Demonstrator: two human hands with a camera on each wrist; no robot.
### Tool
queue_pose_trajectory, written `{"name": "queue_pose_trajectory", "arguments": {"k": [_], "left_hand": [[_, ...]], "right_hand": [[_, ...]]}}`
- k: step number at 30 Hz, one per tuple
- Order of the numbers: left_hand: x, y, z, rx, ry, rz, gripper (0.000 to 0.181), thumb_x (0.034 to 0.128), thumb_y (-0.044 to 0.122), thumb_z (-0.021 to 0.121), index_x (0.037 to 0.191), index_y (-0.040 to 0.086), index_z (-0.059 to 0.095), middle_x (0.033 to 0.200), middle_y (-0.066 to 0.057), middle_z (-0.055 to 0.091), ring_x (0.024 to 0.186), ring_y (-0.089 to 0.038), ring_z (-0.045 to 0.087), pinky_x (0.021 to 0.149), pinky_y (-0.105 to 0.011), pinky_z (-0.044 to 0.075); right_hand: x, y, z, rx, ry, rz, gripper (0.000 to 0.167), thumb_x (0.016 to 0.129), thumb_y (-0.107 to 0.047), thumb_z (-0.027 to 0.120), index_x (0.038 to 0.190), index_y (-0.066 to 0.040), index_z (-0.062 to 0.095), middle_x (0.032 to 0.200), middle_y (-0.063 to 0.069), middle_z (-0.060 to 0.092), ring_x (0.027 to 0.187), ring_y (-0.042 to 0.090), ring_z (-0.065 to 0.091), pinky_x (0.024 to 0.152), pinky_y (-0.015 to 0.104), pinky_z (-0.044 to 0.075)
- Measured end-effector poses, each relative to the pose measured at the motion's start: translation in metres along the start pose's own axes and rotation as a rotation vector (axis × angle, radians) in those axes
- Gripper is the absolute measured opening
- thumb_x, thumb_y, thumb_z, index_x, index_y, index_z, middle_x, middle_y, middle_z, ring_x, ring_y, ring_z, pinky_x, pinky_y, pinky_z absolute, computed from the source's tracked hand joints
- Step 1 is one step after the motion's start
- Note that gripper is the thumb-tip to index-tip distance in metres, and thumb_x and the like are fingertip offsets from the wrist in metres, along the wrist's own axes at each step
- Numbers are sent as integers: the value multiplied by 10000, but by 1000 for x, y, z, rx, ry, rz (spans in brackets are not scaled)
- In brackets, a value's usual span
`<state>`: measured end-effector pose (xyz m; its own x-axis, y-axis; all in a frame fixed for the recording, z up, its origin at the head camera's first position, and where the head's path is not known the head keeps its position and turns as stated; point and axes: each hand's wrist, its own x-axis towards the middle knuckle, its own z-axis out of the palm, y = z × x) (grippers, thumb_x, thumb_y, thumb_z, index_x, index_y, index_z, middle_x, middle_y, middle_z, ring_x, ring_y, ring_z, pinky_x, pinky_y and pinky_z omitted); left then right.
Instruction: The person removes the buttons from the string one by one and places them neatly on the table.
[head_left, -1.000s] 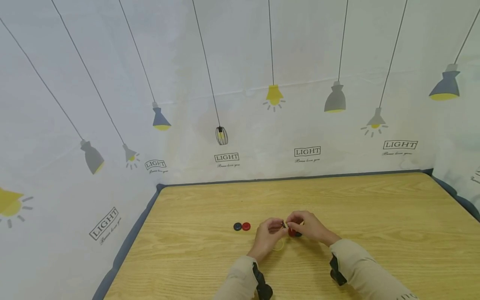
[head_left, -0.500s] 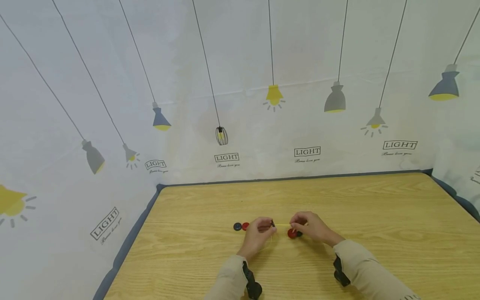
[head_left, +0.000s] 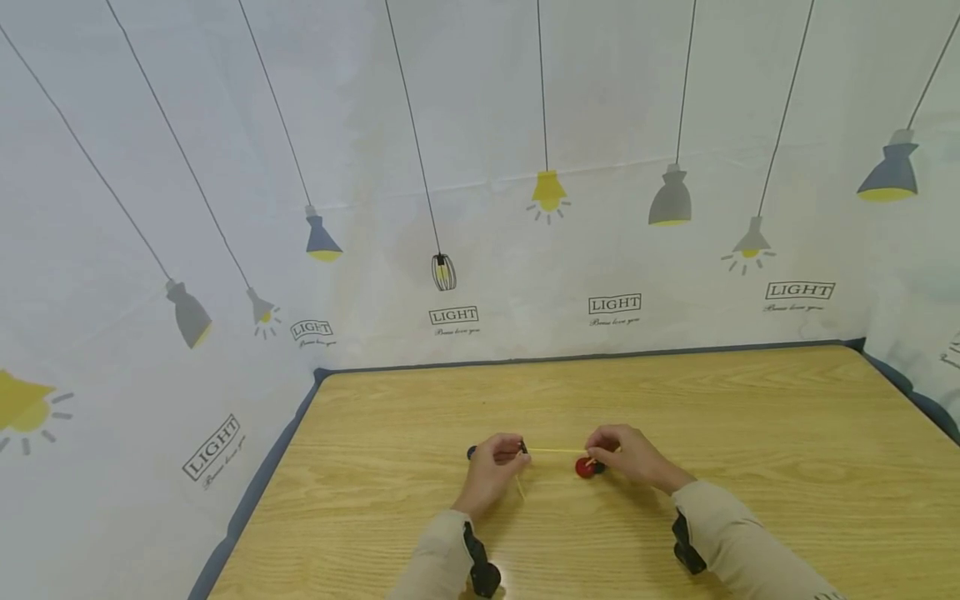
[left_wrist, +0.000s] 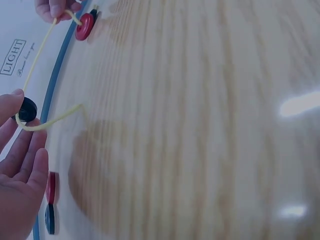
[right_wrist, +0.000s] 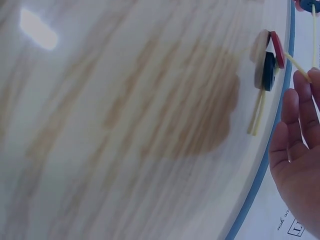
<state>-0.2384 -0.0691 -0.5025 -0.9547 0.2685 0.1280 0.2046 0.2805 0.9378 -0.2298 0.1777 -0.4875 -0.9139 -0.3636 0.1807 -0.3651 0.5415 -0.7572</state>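
My left hand (head_left: 491, 471) pinches a black button (left_wrist: 29, 109) between thumb and fingers. A yellow cord (head_left: 555, 451) passes the button, and its loose tail (left_wrist: 62, 116) trails below. Taut, the cord stretches across to my right hand (head_left: 632, 457), whose fingertips pinch it. Just below the right fingertips, a red button (head_left: 585, 467) and a dark button (right_wrist: 269, 71) are strung on the same cord. Two cord ends (right_wrist: 256, 115) stick out past that dark button. In the head view, fingers hide most of the left button.
Beyond my left hand, another dark blue button (left_wrist: 50, 218) and a red button (left_wrist: 51, 187) lie side by side on the wooden table (head_left: 375, 517). A white wall covering (head_left: 495, 275) printed with lamps rises behind the table's far edge.
My left hand has moved left with the black button, away from the right hand, and the cord between them has drawn out straight. My right hand has shifted slightly right.
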Motion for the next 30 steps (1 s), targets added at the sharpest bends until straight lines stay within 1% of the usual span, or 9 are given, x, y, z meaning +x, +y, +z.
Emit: {"name": "queue_pose_trajectory", "arguments": {"k": [2, 5, 8, 12, 19, 22, 25, 29, 30], "left_hand": [[-3, 4, -5, 6, 1, 0, 302, 828, 90, 618, 1082, -62, 558, 974, -151, 583, 891, -279, 554, 764, -321, 462], [-9, 14, -14, 14, -1, 17, 280, 827, 38, 602, 1065, -100, 547, 969, -211, 574, 892, -333, 549, 772, -379, 458], [-14, 23, -22, 32, -1, 30, 269, 827, 14, 594, 1053, -121, 539, 972, -245, 567, 896, -361, 543, 785, -418, 447], [-19, 24, -31, 40, -1, 39, 274, 824, 8, 597, 1052, -129, 534, 983, -260, 561, 910, -380, 533, 798, -433, 441], [-21, 17, -41, 77, -2, 27, 268, 818, 25, 610, 1046, -101, 546, 984, -229, 575, 906, -343, 546, 778, -382, 461], [-21, 17, -44, 79, -12, 27, 266, 820, 18, 604, 1046, -107, 540, 988, -239, 569, 913, -353, 544, 772, -375, 463], [-17, 4, -47, 96, -26, 43, 277, 816, 47, 619, 1048, -87, 550, 983, -212, 582, 897, -328, 561, 757, -347, 470], [-10, -17, -53, 132, -44, 66, 294, 804, 98, 644, 1049, -44, 568, 980, -158, 596, 858, -269, 584, 726, -280, 478], [-10, -18, -55, 132, -48, 68, 294, 802, 93, 644, 1050, -45, 567, 982, -161, 594, 854, -272, 585, 726, -286, 480]], "right_hand": [[0, 1, 0, -1, 0, 1, 79, 860, -90, 568, 859, -26, 615, 791, -7, 586, 713, 101, 518, 633, 256, 439], [0, 2, 0, 9, -5, 18, 81, 860, -97, 571, 864, -30, 616, 803, -8, 586, 722, 110, 520, 637, 254, 439], [0, 3, 0, 22, -15, 25, 80, 858, -96, 573, 867, -27, 613, 811, 1, 589, 725, 119, 521, 635, 254, 439], [0, 4, 2, 29, -19, 31, 74, 855, -88, 576, 863, -23, 611, 807, 15, 592, 718, 123, 519, 629, 252, 439], [-1, 6, 4, 21, -11, 32, 62, 849, -82, 582, 851, -30, 616, 799, 10, 594, 709, 118, 524, 628, 247, 445], [-1, 8, 4, 14, -13, 31, 56, 850, -82, 581, 850, -40, 617, 797, -2, 593, 708, 113, 527, 628, 246, 447], [-1, 9, 4, 7, -15, 26, 52, 851, -81, 579, 850, -46, 618, 799, -1, 597, 713, 112, 529, 632, 246, 447], [-2, 9, 2, 0, -14, 16, 53, 851, -83, 580, 847, -46, 617, 801, -2, 595, 716, 109, 526, 633, 247, 445], [-2, 9, 2, 0, -14, 15, 52, 852, -81, 579, 846, -45, 616, 801, -3, 593, 716, 106, 524, 632, 247, 444]]}}
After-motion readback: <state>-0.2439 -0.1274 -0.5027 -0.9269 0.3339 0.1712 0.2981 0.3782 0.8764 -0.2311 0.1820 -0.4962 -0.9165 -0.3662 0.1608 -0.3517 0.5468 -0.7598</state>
